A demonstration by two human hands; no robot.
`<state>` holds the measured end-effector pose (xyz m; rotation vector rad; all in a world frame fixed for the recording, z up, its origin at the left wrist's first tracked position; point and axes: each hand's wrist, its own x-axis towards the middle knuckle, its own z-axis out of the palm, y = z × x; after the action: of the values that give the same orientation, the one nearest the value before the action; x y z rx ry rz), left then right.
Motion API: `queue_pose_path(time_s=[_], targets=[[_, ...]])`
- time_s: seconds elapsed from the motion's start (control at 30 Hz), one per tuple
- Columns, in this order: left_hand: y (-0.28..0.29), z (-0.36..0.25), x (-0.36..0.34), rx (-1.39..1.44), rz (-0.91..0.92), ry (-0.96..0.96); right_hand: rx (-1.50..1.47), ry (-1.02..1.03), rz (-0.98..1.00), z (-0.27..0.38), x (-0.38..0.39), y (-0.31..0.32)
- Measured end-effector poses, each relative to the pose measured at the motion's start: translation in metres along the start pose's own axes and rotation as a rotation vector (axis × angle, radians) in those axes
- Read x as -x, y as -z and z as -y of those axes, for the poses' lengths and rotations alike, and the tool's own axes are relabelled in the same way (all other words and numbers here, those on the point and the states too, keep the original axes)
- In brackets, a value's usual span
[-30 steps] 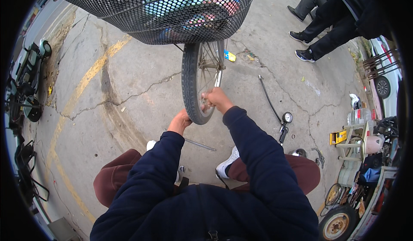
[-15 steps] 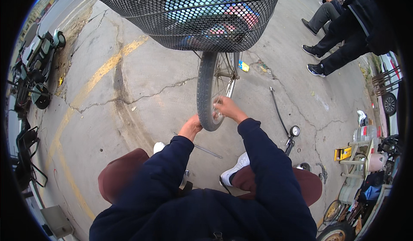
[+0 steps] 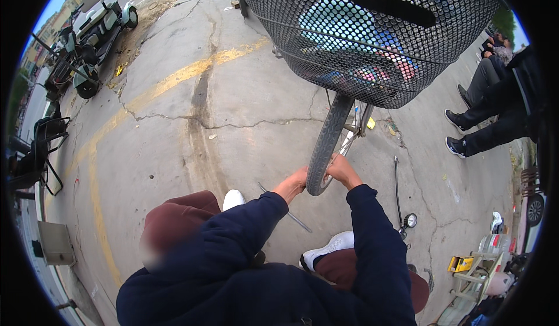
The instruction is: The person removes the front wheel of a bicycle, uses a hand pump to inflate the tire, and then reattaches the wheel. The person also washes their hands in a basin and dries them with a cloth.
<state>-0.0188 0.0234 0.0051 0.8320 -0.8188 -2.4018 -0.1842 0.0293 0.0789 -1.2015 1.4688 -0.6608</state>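
Taking the bicycle tyre (image 3: 326, 145) as the landmark, the far left of the scene holds parked scooters (image 3: 87, 46) at the edge of the cracked concrete pavement (image 3: 174, 128), with a black metal frame (image 3: 41, 145) below them, all well apart from the tyre. A faded yellow line (image 3: 174, 81) runs across the pavement from the scooters toward the tyre's upper end. Nearer, below and left of the tyre, the person's knee in dark red trousers (image 3: 180, 221) bends beside a white shoe (image 3: 234, 199). The left hand (image 3: 294, 183) presses against the left side of the tyre's lowest part, its fingers curled against the rubber, though whether they close fully round it cannot be told. A thin metal rod (image 3: 285, 208) lies on the ground just below that hand. The tyre itself stands upright in the middle, its bottom end between both hands, and its top end disappears under a black mesh basket (image 3: 361, 35) holding coloured things. The right hand (image 3: 342, 172) is clamped on the tyre's right side at the rim, fingers wrapped over the edge. Right of the tyre a floor pump with a gauge (image 3: 404, 209) lies on the concrete, near the second white shoe (image 3: 329, 249). Farther right, seated people's legs and dark shoes (image 3: 466, 134) show, and low at the right edge stands a cart with bottles and a yellow box (image 3: 477, 262).
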Motion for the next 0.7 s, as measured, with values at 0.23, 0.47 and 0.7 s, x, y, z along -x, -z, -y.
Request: queue_pose_path(time_s=[0.23,0.47,0.7], targets=[[-0.005,-0.007,0.009,0.046,0.041,-0.002,-0.253,-0.153,0.191,0.008,0.005,0.013],[-0.019,-0.041,0.024,-0.030,0.155,0.028,-0.399,-0.177,0.531,0.045,0.025,0.048],[-0.037,-0.043,0.027,-0.009,0.099,0.095,-0.223,-0.035,0.492,0.027,0.030,0.056]])
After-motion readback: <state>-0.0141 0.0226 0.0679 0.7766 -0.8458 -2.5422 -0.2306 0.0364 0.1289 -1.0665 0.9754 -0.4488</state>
